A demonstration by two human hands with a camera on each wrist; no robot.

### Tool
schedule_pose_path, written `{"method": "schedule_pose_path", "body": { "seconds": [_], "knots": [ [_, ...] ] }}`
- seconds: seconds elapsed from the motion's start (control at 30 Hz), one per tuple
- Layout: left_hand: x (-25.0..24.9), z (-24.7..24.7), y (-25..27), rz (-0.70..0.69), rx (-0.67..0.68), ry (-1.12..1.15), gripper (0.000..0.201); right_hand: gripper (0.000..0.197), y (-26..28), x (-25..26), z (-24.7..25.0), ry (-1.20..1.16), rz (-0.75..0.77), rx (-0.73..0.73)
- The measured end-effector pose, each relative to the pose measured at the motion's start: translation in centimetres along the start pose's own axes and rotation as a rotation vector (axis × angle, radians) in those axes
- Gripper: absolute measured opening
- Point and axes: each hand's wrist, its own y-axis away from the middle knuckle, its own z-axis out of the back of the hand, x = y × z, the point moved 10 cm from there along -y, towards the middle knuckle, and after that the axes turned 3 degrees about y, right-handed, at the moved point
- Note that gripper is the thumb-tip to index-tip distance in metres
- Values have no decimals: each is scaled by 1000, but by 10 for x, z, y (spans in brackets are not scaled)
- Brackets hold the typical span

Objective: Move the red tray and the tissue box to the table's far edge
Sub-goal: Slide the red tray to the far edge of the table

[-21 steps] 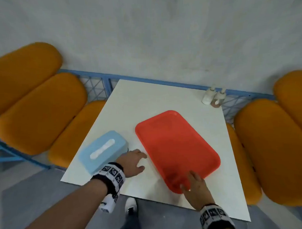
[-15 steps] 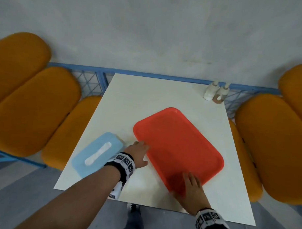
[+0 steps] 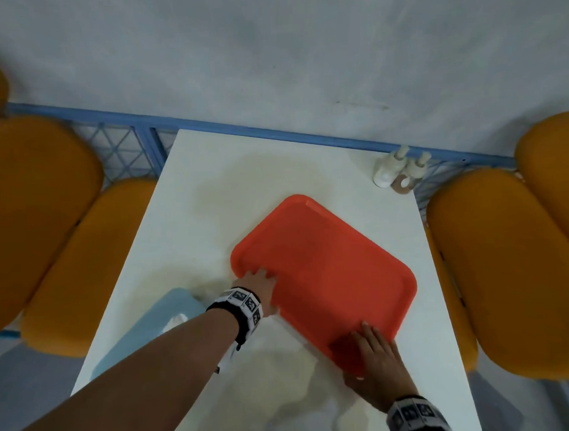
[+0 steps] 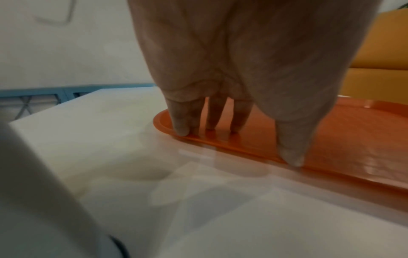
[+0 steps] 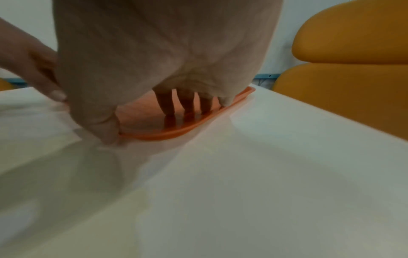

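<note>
The red tray [image 3: 324, 272] lies askew in the middle of the white table [image 3: 211, 192]. My left hand [image 3: 259, 280] rests on the tray's near-left corner, fingertips [image 4: 183, 131] pressing just inside the rim and thumb on the rim's edge [image 4: 238, 144]. My right hand [image 3: 368, 347] covers the tray's nearest corner, with straight fingers [image 5: 165, 108] inside the tray [image 5: 176, 134] and the thumb outside the rim on the table. The light blue tissue box [image 3: 151, 326] sits near the table's front-left edge, partly hidden by my left forearm.
Two small white bottles [image 3: 397, 169] stand at the table's far right corner. A blue railing [image 3: 274, 133] runs along the far edge against the grey wall. Orange padded seats flank the table on the left [image 3: 44, 223] and right [image 3: 504, 265].
My left hand left the tabletop beside the tissue box and moved right onto the tray's near-left corner. My right hand stays on the tray's nearest corner. My view has shifted forward.
</note>
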Motion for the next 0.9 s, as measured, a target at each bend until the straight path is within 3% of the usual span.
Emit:
{"method": "schedule_pose_path", "body": {
  "seconds": [0.2,0.4,0.6,0.9],
  "knots": [
    [-4,1,-6,41,-29,2,64,94,-64,-38,40,-22,-40,110],
    [12,-11,-8,185,-25,141,82,89,-95,-31,52,-54,72,49],
    [14,-18,-10,255,-43,180,76,83,-97,-34,48,47,128,32],
    [34,24,-58,263,-53,147,73,80,-181,-43,82,97,173,31]
  ]
}}
